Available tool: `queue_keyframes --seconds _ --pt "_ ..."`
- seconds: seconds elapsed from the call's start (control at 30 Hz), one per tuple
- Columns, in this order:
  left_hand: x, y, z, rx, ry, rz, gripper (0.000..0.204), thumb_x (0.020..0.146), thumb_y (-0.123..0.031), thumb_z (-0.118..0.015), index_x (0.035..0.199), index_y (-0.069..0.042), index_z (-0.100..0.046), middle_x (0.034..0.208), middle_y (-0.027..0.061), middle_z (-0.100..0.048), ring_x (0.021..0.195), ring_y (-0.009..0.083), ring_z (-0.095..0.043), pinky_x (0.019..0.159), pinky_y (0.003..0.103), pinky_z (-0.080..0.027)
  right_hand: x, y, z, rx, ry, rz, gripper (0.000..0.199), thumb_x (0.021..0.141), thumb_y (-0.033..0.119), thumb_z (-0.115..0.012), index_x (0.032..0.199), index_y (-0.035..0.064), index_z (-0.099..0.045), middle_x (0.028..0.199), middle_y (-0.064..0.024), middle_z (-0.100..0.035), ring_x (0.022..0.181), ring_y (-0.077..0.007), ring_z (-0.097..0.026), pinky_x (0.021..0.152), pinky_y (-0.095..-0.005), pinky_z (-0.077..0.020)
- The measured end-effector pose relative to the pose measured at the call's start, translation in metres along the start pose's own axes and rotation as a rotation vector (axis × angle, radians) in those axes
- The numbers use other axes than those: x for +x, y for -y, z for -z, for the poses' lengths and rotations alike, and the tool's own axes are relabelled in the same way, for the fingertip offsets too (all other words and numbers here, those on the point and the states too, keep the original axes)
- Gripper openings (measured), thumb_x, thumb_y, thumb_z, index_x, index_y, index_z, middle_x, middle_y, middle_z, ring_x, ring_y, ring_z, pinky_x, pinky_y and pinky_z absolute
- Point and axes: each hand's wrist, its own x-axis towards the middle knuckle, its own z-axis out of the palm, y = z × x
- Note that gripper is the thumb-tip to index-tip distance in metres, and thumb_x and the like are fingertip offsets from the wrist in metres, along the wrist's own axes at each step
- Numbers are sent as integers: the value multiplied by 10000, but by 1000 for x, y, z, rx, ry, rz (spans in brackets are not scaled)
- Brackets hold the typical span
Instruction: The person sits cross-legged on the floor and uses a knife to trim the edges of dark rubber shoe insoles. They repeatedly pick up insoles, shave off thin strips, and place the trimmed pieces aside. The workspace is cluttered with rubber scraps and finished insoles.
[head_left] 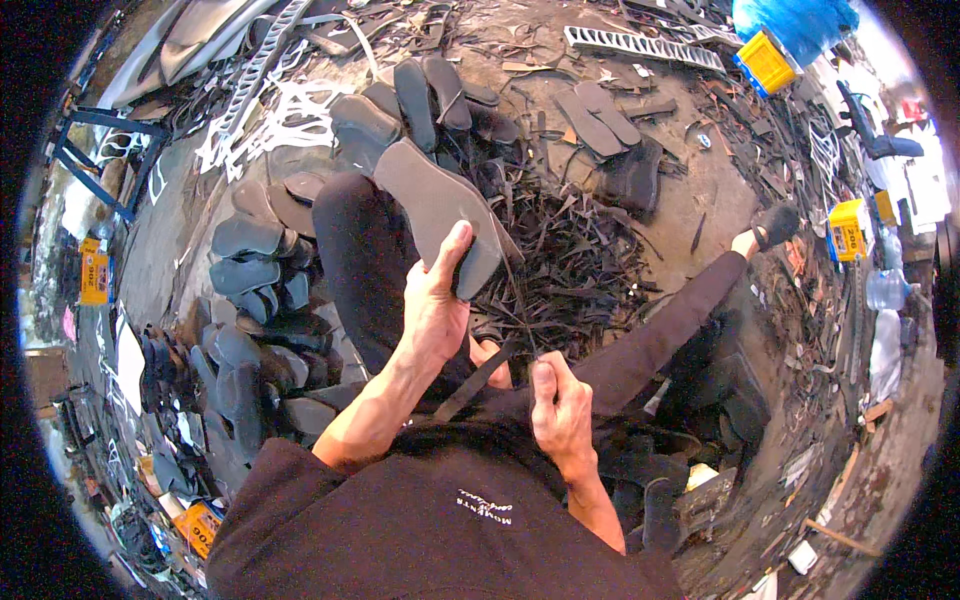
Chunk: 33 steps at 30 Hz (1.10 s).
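Your right hand sits low over your lap, fingers curled shut with the thumb pressed on top, pinching the upper end of a dark rubber strip. The strip runs from that pinch down and to your left, across your dark trousers.

Your left hand is raised just beyond it, gripping a grey sole-shaped rubber cutout by its near end. The thumb lies flat on the face you see, pointing up along it; the other fingers wrap behind the edge, out of sight. The cutout stands tilted away from you, its broad end farthest from your hand, above your left knee.

Under and past the sole lies a heap of black rubber trimmings. To your left, stacks of dark cut soles crowd the floor.

An orange box sits at your near left. Another orange carton stands farther out left. At right, a small yellow box with a blue band rests near a clear plastic bottle. Farthest, at upper right, a yellow crate sits below a blue plastic bag.
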Motion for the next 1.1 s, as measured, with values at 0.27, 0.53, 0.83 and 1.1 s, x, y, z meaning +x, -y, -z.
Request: queue_keyframes --seconds 0.27,0.53,0.83,1.1 --pt "-20 -4 25 112 -53 70 363 992 -328 -793 1171 -25 -704 1097 89 -765 995 228 -745 916 421 -611 66 19 -20 -21 95 -4 523 1124 527 -478 1034 31 -615 718 -235 -712 809 -494 -727 689 -534 -541" --pt "-38 -23 52 35 -7 139 295 1000 -246 -793 1179 -27 -709 1044 61 -769 912 164 -745 803 342 -611 135 26 -50 17 293 32 585 1144 514 -462 1078 -43 -630 781 -213 -618 696 -318 -566 715 -439 -506" --pt "-88 -30 34 205 280 267 392 988 -293 -806 1183 33 -712 1082 118 -776 871 177 -761 803 322 -640 229 -4 -87 364 163 -94 809 1077 750 -362 953 2 -644 709 -110 -621 634 -264 -618 631 -406 -513" --pt "-28 -7 47 671 214 -33 291 1060 -329 -719 1224 -89 -709 983 -3 -751 825 79 -676 740 258 -552 72 5 -12 406 232 21 428 1001 269 -782 1297 -7 -640 1008 -27 -714 914 -96 -637 833 -299 -539"
